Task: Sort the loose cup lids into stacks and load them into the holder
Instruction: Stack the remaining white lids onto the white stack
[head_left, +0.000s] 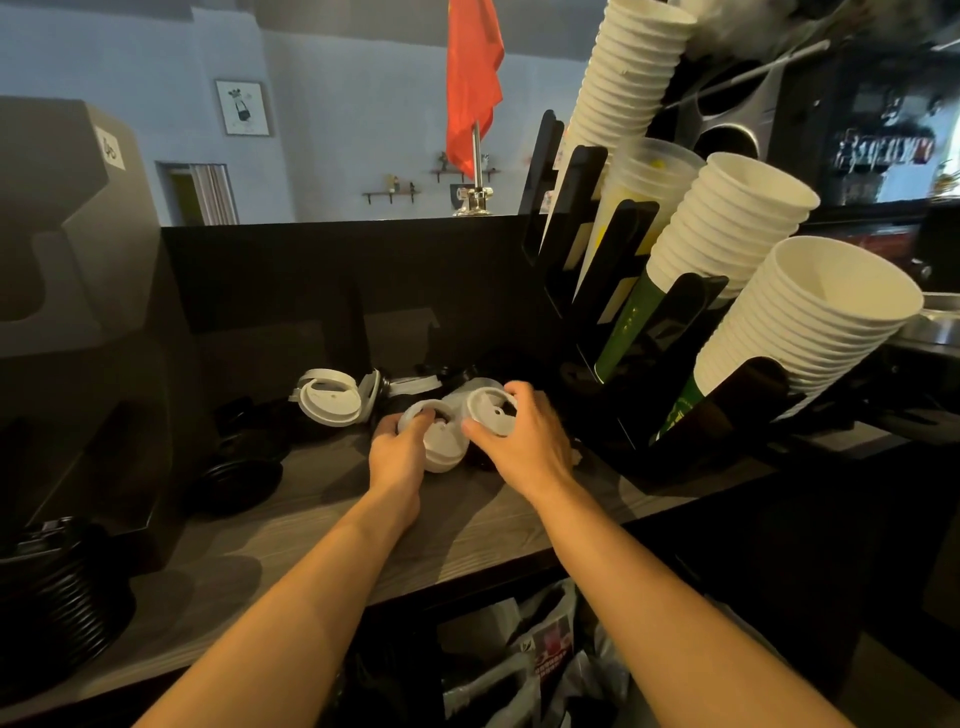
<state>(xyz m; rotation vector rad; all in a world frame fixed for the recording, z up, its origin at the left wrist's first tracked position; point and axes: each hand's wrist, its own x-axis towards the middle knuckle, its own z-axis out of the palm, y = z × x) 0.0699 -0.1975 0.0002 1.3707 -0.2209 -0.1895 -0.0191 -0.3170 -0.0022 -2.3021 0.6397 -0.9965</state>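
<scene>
Café bench (311, 519), frame centre: stacking of loose white lids appears under way.
Left hand (400, 453) grips first white lid (445, 449); right hand (524, 441) grips second white lid (489, 411). Likely next: nest them, rims aligned.

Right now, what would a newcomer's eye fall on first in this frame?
At centre, on the grey wooden counter, the left hand grips a white plastic cup lid while the right hand pinches a second white lid beside it. To the right, tilted stacks of white ribbed paper cups lean from a black slotted rack. A red cloth flag hangs top centre, behind the dark partition.
</scene>
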